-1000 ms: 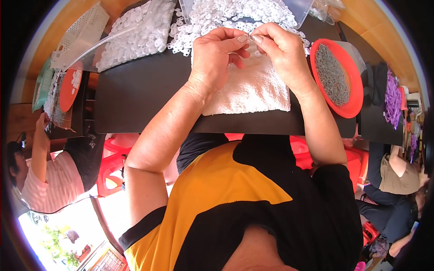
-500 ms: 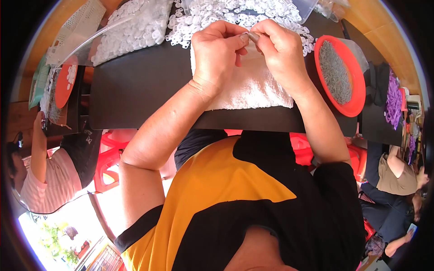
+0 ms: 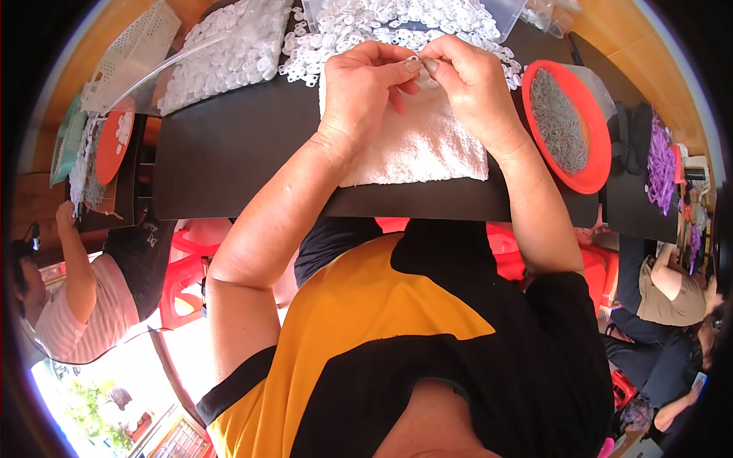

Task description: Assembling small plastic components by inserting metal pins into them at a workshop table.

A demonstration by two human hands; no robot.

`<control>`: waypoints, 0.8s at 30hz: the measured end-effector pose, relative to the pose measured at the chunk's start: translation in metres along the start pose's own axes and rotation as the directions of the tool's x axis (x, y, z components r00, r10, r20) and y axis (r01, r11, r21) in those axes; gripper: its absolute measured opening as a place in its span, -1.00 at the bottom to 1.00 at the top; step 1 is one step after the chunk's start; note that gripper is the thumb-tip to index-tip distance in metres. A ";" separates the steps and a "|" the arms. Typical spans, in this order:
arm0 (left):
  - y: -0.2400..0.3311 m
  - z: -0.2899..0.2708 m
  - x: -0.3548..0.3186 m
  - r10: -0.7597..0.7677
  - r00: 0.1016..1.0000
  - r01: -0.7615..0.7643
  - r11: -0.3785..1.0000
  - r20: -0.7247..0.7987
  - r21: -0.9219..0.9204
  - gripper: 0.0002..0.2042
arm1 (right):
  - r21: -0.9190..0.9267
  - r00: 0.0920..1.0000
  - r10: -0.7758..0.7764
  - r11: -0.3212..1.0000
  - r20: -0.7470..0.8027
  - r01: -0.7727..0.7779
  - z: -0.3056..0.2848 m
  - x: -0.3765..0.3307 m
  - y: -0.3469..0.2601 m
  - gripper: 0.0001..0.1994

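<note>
Over a white towel (image 3: 427, 156) on the dark table, my left hand (image 3: 365, 88) and my right hand (image 3: 472, 90) meet with fingertips almost touching. My left thumb and fingers pinch a small white piece, its edge barely showing between the hands. The right thumb and forefinger are also closed together, and what they hold is too small to make out. Just beyond the hands lies a heap of small white plastic pieces (image 3: 305, 55) with oval holes. To the right stands a red oval basin (image 3: 597, 164) holding many thin grey pieces (image 3: 560, 122).
A clear plastic bag (image 3: 229, 65) full of white pieces lies at the back left. A clear bin (image 3: 510, 23) stands behind the heap. Co-workers sit left and right, near another red tray (image 3: 114, 145) and a purple heap (image 3: 661, 164). Red stools (image 3: 183, 282) stand below.
The fingertips have shifted slightly, and a white edge now shows between them. The view has moved a little; both hands stay over the towel.
</note>
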State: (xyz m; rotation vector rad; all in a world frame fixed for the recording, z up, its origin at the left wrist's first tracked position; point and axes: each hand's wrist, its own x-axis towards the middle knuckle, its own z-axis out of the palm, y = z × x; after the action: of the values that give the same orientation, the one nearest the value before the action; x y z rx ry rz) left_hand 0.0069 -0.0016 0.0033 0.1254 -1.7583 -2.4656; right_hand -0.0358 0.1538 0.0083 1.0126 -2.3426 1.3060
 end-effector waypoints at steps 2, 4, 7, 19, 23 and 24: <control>-0.002 0.000 0.001 -0.068 0.998 0.069 0.997 -0.007 0.032 -0.92 | 0.006 1.000 0.004 1.000 -0.012 -0.004 0.000 -0.001 0.000 -0.85; -0.002 -0.003 0.003 -0.092 0.996 0.092 0.995 -0.003 0.035 -0.92 | -0.009 0.998 0.048 0.999 0.031 -0.048 0.002 -0.001 0.002 -0.85; 0.000 -0.002 0.001 -0.106 0.994 0.105 0.993 0.005 0.048 -0.90 | -0.033 1.000 0.014 0.999 0.023 -0.013 0.001 -0.001 0.003 -0.85; -0.012 0.000 -0.001 -0.062 0.997 0.073 0.950 -0.045 0.304 -0.92 | -0.126 1.000 -0.011 0.992 -0.025 0.008 0.012 -0.007 0.006 -0.83; -0.020 0.000 0.000 0.007 0.999 0.012 0.944 -0.054 0.329 -0.93 | 0.019 0.991 0.132 0.991 -0.012 -0.132 0.016 -0.007 0.010 -0.82; -0.020 0.001 -0.001 0.012 0.997 0.012 0.943 -0.070 0.332 -0.93 | 0.035 0.995 0.082 0.996 -0.049 -0.080 0.018 -0.008 0.011 -0.82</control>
State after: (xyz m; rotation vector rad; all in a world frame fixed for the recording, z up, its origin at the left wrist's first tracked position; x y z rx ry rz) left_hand 0.0065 0.0061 -0.0153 0.2379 -2.1252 -2.1120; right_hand -0.0359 0.1465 -0.0133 0.8918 -2.3539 1.3878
